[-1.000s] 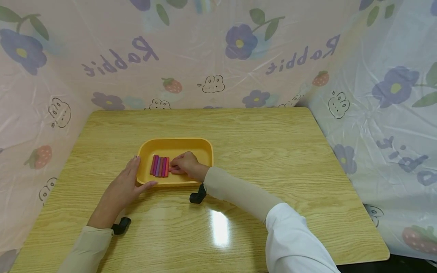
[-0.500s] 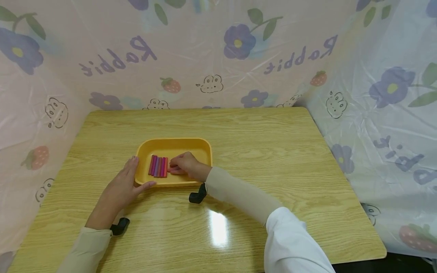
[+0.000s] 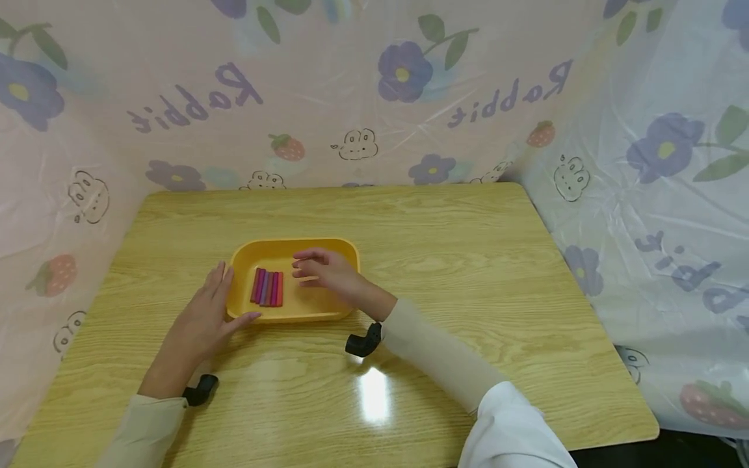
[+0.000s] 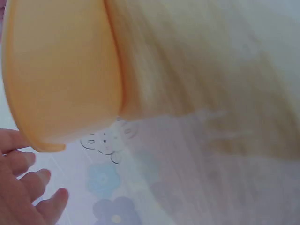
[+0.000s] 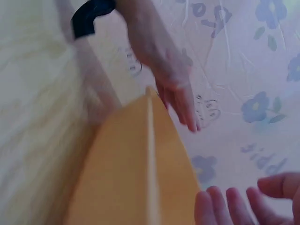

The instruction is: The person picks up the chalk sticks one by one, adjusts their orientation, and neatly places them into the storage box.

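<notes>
A yellow tray [image 3: 298, 318] sits left of the table's middle. Inside, toward its left end, several slim crayon-like sticks [image 3: 267, 288] in purple, maroon, pink and orange-red lie side by side in a row. My left hand [image 3: 199, 318] rests against the tray's left end, fingers along the side and thumb at the front rim. In the left wrist view its fingers [image 4: 33, 183] are relaxed near a tray corner. Over the tray's right half is my right hand [image 3: 333, 273], fingers loosely spread with nothing between them. The right wrist view shows those fingers [image 5: 234, 206] above the tray wall.
The tray stands on a wood-grain table [image 3: 468, 260]. A sheet printed with flowers and rabbits [image 3: 322, 84] hangs behind the table and along its sides. Each wrist carries a black camera mount [image 3: 364, 340].
My right hand has lifted away from the end of the stick row, moved slightly right, and its fingers have spread. The left hand stays at the tray; the head view has shifted slightly.
</notes>
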The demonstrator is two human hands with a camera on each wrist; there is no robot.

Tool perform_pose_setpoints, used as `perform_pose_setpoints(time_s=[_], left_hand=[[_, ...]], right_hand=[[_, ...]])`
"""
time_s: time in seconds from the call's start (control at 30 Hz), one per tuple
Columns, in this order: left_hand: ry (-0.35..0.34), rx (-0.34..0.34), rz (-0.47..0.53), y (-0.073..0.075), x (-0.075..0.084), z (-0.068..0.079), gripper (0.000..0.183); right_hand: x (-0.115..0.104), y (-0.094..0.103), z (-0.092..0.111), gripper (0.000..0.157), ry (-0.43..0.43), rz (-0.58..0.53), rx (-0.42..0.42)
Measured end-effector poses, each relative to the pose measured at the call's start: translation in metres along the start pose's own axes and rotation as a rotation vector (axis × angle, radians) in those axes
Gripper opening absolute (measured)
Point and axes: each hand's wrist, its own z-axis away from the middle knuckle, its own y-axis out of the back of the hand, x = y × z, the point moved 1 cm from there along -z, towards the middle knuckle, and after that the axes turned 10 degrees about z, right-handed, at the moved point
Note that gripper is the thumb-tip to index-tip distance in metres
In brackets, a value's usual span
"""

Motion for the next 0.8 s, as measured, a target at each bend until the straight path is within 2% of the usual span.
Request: perform_pose_setpoints(time_s=[0.07,0.2,0.33,0.47,0.6,0.7,0.8], left_hand=[[-0.041,0.025,0.003,0.002,0.002,-0.001,0.101],[-0.117,0.082,-0.043,0.007,0.007,-0.003,0.100],[-0.144,0.107,-0.086,0.010,0.013,-0.003,0.104],[-0.147,0.119,-0.114,0.011,0.021,-0.001,0.109],[-0.150,0.142,-0.155,0.013,0.023,0.002,0.116],[-0.150,0.142,-0.184,0.014,0.019,0.004,0.123],[-0.139,0.125,-0.190,0.013,0.012,0.008,0.127]], right_hand=[[-0.007,0.011,0.010,0.031,0.111,0.188,0.021],[-0.021,0.036,0.032,0.034,0.291,0.538,0.122],[-0.034,0.059,0.055,0.045,0.384,0.800,0.232],[-0.038,0.079,0.075,0.056,0.404,1.012,0.336],[-0.036,0.098,0.091,0.066,0.389,1.185,0.408],[-0.030,0.112,0.102,0.077,0.312,1.276,0.407],[-0.018,0.123,0.112,0.088,0.204,1.346,0.358]])
